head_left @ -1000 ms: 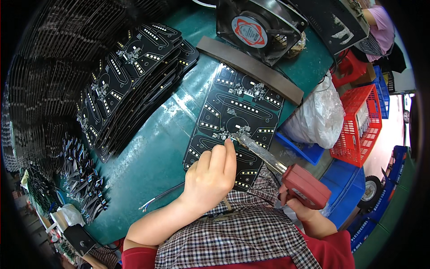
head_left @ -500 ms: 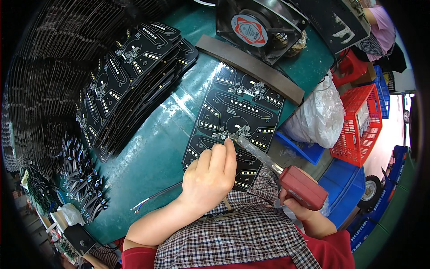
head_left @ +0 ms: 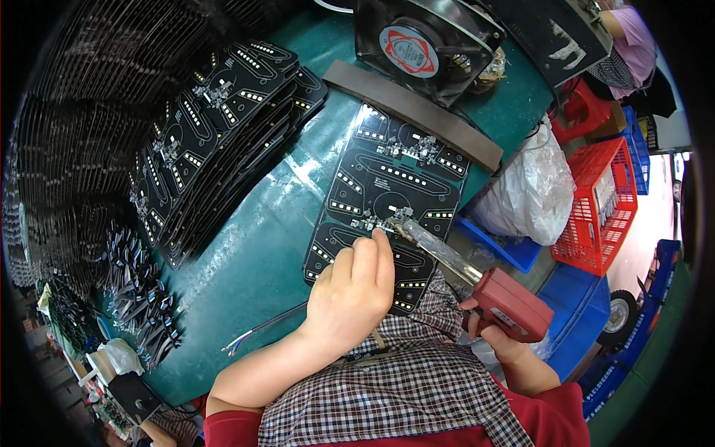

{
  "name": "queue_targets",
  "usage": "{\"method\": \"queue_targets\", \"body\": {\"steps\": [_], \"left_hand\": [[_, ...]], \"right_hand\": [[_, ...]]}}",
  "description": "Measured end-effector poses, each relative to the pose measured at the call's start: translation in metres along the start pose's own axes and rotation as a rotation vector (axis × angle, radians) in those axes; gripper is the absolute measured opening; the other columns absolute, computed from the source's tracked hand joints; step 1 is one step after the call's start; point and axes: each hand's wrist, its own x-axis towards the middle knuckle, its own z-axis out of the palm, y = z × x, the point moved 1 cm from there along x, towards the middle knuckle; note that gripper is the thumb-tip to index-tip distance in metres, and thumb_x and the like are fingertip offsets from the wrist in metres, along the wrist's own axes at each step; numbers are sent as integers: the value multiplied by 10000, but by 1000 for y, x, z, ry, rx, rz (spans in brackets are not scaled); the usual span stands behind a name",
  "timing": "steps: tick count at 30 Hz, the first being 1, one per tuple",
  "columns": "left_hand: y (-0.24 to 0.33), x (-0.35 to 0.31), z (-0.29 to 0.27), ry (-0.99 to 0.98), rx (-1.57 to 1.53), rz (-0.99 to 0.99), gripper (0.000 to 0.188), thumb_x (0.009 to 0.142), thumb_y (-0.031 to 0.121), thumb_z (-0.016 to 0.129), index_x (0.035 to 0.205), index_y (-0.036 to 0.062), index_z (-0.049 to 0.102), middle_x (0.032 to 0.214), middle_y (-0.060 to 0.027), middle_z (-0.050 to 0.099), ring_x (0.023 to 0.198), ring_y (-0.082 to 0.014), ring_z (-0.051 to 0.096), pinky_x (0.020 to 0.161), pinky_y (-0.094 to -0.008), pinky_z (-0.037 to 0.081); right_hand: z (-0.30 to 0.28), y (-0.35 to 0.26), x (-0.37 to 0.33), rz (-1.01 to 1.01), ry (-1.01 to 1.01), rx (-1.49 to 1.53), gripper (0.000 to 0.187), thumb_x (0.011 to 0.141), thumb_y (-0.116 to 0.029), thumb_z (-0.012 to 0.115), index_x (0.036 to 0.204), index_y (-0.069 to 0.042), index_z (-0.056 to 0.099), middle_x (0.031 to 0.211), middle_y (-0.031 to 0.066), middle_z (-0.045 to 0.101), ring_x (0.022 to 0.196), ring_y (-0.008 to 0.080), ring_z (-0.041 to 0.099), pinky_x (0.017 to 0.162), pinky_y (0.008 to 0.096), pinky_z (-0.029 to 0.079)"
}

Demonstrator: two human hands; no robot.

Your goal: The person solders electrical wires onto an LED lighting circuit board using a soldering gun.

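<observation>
A black circuit board (head_left: 402,179) with rows of small yellow-white LEDs lies in front of me on the green table. My left hand (head_left: 350,287) is closed in a pinch over its middle, fingertips at a cluster of small parts. From under that hand a thin dark cable (head_left: 272,322) runs left to bare coloured ends; its other end is hidden by my fingers. My right hand (head_left: 495,337) grips the red handle of a soldering gun (head_left: 514,305). Its metal barrel slants up-left, the tip close beside my left fingertips at the board's parts.
Stacked similar boards (head_left: 216,127) stand at the left, with a bundle of cut cables (head_left: 141,305) nearer me. A dark bar (head_left: 413,112) crosses behind the board, below a black fan (head_left: 424,52). To the right are a plastic bag (head_left: 532,190), red crate (head_left: 596,208) and blue bin (head_left: 570,309).
The soldering gun has shifted slightly right, its tip a little farther from my left fingertips. My left hand stays nearly in place.
</observation>
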Motion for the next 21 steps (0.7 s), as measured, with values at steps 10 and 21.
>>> {"method": "queue_targets", "body": {"steps": [10,21], "left_hand": [[1,1,-4,-5,18,41,340,691,30,571,1010,-82,599,709,-18,433,595,-94,483,438,-181,420],[4,-1,1,6,-69,7,393,677,11,566,1053,-103,575,741,-55,447,624,-147,502,504,-230,452]], "right_hand": [[-4,4,-4,3,-42,-98,596,772,-161,736,1243,83,463,961,128,635,692,104,574,611,219,469],[-4,-2,2,-42,-24,-386,564,732,-189,743,1177,87,534,874,91,648,694,156,631,677,274,506]]}}
